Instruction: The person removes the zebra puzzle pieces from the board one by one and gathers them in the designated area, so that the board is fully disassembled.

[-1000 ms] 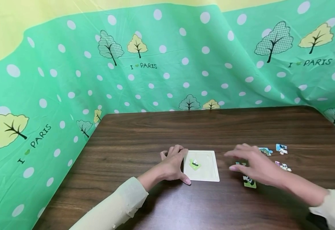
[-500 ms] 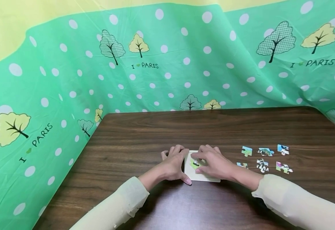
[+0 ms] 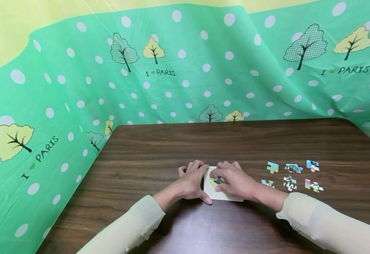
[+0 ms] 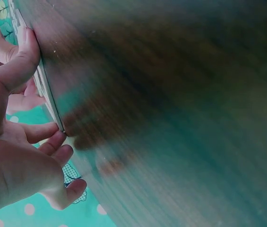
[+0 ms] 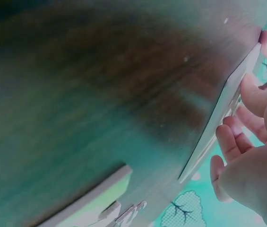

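A square white puzzle tray lies flat on the dark wooden table. My left hand holds its left side, with the thumb at the near corner and the index finger at the far corner. Over the tray, my right hand pinches a green puzzle piece with a dark-and-white picture, close to the tray's surface. The right fingers partly cover this piece. In the left wrist view the tray's edge shows between thumb and fingers.
Several jigsaw pieces lie in two rows to the right, among them a green one, a black-and-white one and a pink-and-white one. A green polka-dot cloth hangs behind the table.
My right hand has moved left from the loose pieces to the tray, and the panda piece has left the table's right side. The left hand stays at the tray.
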{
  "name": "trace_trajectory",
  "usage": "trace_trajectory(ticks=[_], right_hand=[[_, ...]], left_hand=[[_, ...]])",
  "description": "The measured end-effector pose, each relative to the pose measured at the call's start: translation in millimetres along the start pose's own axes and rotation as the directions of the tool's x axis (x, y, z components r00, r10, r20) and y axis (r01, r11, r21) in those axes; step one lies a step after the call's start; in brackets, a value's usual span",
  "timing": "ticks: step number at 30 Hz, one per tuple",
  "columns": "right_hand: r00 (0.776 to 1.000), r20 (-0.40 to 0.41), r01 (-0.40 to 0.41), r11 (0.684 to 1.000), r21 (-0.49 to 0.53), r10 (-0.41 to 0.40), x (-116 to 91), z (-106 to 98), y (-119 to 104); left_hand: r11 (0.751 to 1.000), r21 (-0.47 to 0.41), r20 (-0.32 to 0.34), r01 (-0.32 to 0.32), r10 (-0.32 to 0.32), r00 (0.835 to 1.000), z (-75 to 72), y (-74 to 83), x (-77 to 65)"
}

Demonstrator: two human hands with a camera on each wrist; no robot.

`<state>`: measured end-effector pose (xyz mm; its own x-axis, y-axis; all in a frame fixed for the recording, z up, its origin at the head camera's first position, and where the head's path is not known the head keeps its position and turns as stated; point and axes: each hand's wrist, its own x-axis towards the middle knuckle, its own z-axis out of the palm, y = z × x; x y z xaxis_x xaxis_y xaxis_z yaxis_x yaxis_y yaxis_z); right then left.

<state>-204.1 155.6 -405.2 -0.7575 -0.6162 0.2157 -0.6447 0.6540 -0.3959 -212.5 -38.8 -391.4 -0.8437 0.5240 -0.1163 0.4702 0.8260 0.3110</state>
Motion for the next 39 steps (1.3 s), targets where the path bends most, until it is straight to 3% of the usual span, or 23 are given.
trace_trajectory(ticks=[6,11,16,21,26,31,33,39], right_hand=[[0.999,0.003,0.034,0.999,-0.043,-0.034,-4.5,-2.2,0.2],[0.999,-0.037,0.012,0.998,-0.058,-0.014,-20.7,-22.5,6.9],[0.987,-0.159,-0.012,0.995,-0.098,-0.004,-54.7,-52.2,26.7],[0.968,-0.243,-0.101,0.984,-0.147,0.063,-102.2,-77.4,53.6],[0.955,-0.17,-0.276,0.936,-0.219,0.242,-149.3,-88.4,70.4],[0.883,-0.025,-0.452,0.836,-0.31,0.468,-180.4,-91.9,76.7],[0.864,-0.002,-0.474,0.813,-0.338,0.503,-187.3,-90.6,78.3],[0.863,-0.027,-0.477,0.795,-0.375,0.505,-193.3,-81.6,78.7]], left_hand=[[1.0,-0.004,-0.006,0.003,-0.003,1.0,0.6,-0.7,0.3],[1.0,-0.007,-0.015,-0.007,0.007,1.0,1.7,-0.7,0.3],[1.0,-0.021,-0.017,-0.003,0.003,1.0,2.2,-0.6,0.1],[1.0,-0.02,-0.021,-0.003,0.003,1.0,2.2,-0.2,-0.4],[1.0,-0.024,-0.02,-0.006,0.006,1.0,2.5,0.6,-1.6],[1.0,-0.027,-0.015,-0.011,0.011,1.0,1.9,0.0,-1.9],[0.999,-0.03,-0.013,-0.01,0.01,1.0,1.4,-0.7,-1.8],[0.999,-0.034,-0.012,-0.007,0.007,1.0,1.6,-1.7,-2.2]])
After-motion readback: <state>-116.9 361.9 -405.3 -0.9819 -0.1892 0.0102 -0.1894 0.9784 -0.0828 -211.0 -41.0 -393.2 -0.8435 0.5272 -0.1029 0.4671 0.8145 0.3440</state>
